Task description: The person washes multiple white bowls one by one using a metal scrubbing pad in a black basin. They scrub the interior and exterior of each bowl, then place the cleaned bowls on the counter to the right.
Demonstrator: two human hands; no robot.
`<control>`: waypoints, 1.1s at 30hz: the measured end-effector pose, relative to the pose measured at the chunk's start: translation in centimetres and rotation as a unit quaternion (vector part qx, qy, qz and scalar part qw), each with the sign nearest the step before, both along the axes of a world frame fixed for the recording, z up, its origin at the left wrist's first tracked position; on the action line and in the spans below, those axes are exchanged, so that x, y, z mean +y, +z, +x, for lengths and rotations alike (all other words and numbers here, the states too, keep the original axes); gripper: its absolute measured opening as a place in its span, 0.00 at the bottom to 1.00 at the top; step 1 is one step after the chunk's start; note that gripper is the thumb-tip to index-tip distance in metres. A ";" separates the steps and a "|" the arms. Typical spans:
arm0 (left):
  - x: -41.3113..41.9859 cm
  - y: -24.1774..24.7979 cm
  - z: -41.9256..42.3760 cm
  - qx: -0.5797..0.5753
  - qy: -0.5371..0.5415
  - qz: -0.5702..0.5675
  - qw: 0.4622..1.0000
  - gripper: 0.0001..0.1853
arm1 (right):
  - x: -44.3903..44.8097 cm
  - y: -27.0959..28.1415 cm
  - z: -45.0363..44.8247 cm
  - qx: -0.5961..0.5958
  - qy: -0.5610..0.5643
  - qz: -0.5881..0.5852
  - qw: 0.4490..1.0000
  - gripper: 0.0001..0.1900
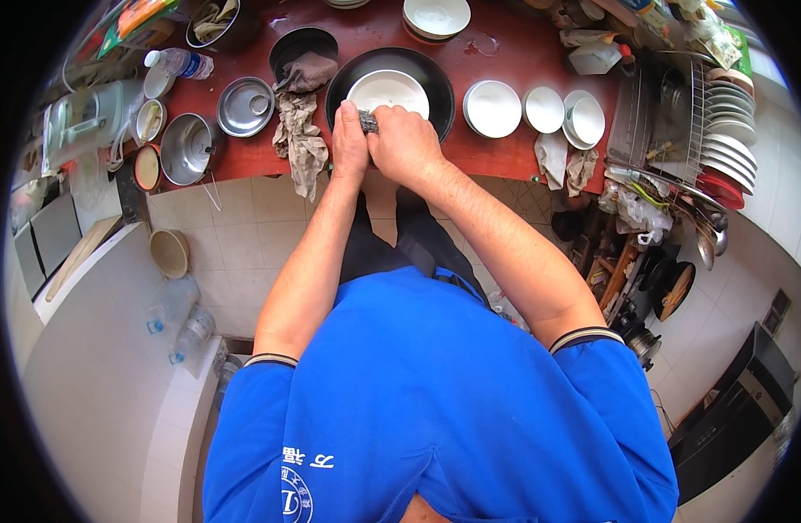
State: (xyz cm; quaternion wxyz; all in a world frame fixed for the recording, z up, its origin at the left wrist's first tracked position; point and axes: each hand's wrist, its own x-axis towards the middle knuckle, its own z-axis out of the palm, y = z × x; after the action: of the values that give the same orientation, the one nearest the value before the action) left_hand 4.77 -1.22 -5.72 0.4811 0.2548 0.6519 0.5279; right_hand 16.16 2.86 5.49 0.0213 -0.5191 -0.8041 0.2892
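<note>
In the head view, a white bowl (390, 90) sits inside a wide black pan (439, 91) on the red tabletop. My left hand (350, 145) and my right hand (408, 142) meet over the pan's near side, covering the bowl's front rim. Between them they squeeze a bunched dark grey cloth or scouring pad (369, 121); its exact kind is hard to tell, as most of it is hidden by my fingers. To the right stand a stack of white bowls (494, 110), another white bowl (544, 110) and smaller nested bowls (585, 121).
Left of the pan lie crumpled rags (300, 140), a dark pot (295, 49), a steel lid (245, 106), a steel pot (186, 149) and a plastic bottle (181, 64). More bowls (437, 16) stand behind. On the right, a wire dish rack (691, 118) holds plates (730, 157).
</note>
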 end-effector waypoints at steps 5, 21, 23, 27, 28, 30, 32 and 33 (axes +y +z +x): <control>-0.2 -0.9 -0.2 -0.025 0.018 0.020 0.999 0.37 | -0.7 0.8 0.5 0.001 0.048 0.025 0.999 0.10; -0.3 2.7 0.6 0.065 0.004 -0.007 0.998 0.37 | 0.2 -0.5 6.4 0.115 -0.094 0.152 0.977 0.18; -0.4 1.8 0.2 0.103 0.010 -0.001 0.995 0.38 | 0.3 -0.7 6.6 0.131 -0.143 0.131 0.972 0.17; 0.1 3.6 0.3 0.144 0.008 0.000 0.990 0.37 | 0.6 -2.1 8.1 0.155 -0.218 0.050 0.962 0.21; 0.2 3.3 -0.1 0.153 0.011 0.013 0.988 0.36 | 0.5 -2.3 8.2 0.155 -0.224 0.039 0.961 0.21; 0.3 3.0 -1.1 0.157 0.007 0.026 0.987 0.36 | 0.3 -2.6 8.3 0.155 -0.236 0.017 0.959 0.22; 0.5 2.7 -1.5 0.190 -0.002 0.046 0.981 0.37 | 0.0 -2.7 8.3 0.158 -0.251 -0.014 0.955 0.22; 0.5 2.5 -1.7 0.206 -0.006 0.056 0.977 0.38 | -0.2 -2.9 8.3 0.160 -0.258 -0.029 0.952 0.22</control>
State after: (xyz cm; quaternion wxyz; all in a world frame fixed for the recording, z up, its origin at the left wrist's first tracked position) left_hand 3.04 -0.77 -3.22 0.3251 0.3883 0.7049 0.4965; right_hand 24.48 2.66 2.63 0.2085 -0.6563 -0.6197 0.3765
